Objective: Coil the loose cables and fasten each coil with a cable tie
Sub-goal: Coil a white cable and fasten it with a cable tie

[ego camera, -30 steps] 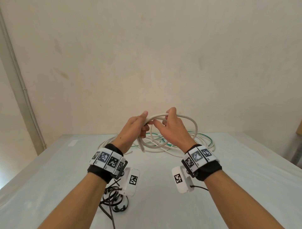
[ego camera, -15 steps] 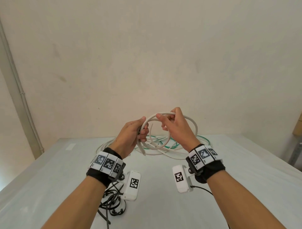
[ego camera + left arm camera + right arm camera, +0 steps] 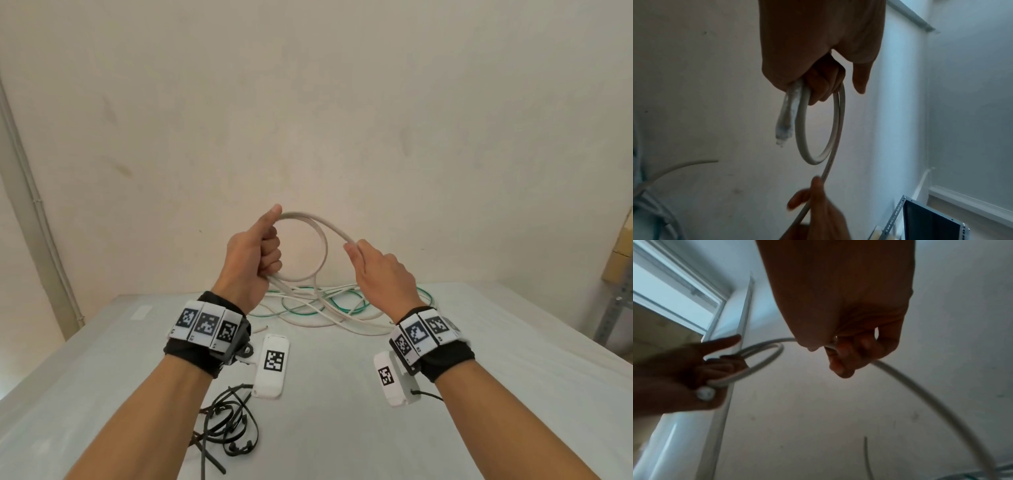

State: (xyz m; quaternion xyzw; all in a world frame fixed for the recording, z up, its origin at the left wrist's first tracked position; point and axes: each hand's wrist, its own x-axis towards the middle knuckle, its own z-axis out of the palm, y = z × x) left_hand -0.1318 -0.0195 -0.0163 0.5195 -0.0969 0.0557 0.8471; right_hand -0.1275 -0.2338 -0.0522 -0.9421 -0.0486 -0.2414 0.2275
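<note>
Ties (image 3: 226,428): black bundle, loose heap on the table (image 3: 325,428) near its front edge, left of centre, under the left forearm.

Table: pale grey top, matte, running back to the wall; far left corner carries a small white label (image 3: 141,312).

Left hand (image 3: 253,253): raised above the table, clenched round the white cable (image 3: 320,236), thumb laid along the top of the loop. One small round loop hangs from the fist; the left wrist view shows the frayed cable end (image 3: 785,123) sticking out below the fingers.

Right hand (image 3: 380,270): raised, level with the left and apart from it, thumb and fingers pinching the same white cable just right of the loop. From this pinch the cable runs down to the table.

Loose cable, white: uncoiled remainder lying in slack curves at the table's far edge, centre.

Green cable (image 3: 339,306): thin, uncoiled, tangled among the white strands at the far edge, reaching toward the far right corner.

Wall (image 3: 308,120): cream, plain, scuffed with a few marks, directly behind the table.

Conduit (image 3: 37,219): pale pipe running up the left corner of the room.

Boxes (image 3: 620,253): cardboard, stacked at the right, above a perforated metal upright (image 3: 613,315).
</note>
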